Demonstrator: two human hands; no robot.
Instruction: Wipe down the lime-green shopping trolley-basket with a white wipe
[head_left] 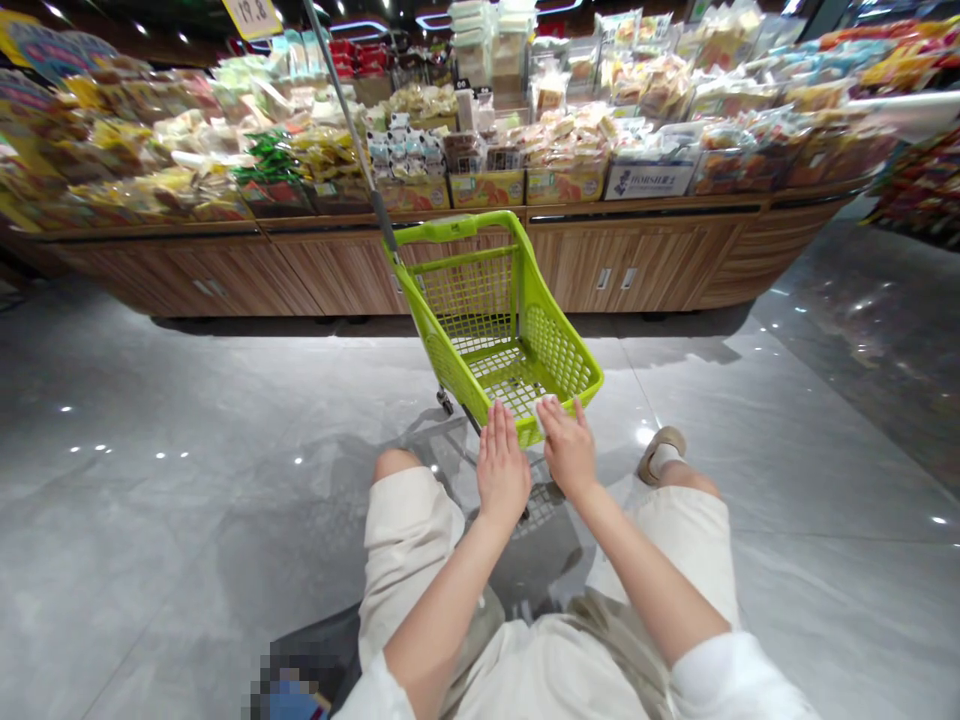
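Two hands: the left hand (502, 468) and the right hand (568, 450) lie side by side on the near rim of a lime-green plastic shopping cart (469, 295).

Fingers: on both hands the fingers are a little spread and lie rather flat. I see no pinch and no closed fist.

Cart place: it stands on the grey tile floor (150, 420), just in front of the person's knees and well apart from the wooden counter (660, 262).

Cart direction: its long axis goes from the near rim forward to the far handle, and it points at the counter and the packaged snacks (570, 135) above it.

Risk: the hands only rest open, so on this smooth floor the cart could roll away on its small caster wheel (445, 402) with a light push. A strong push could make its far end hit the counter, and the thin grey pole (345, 120) could touch the snacks.
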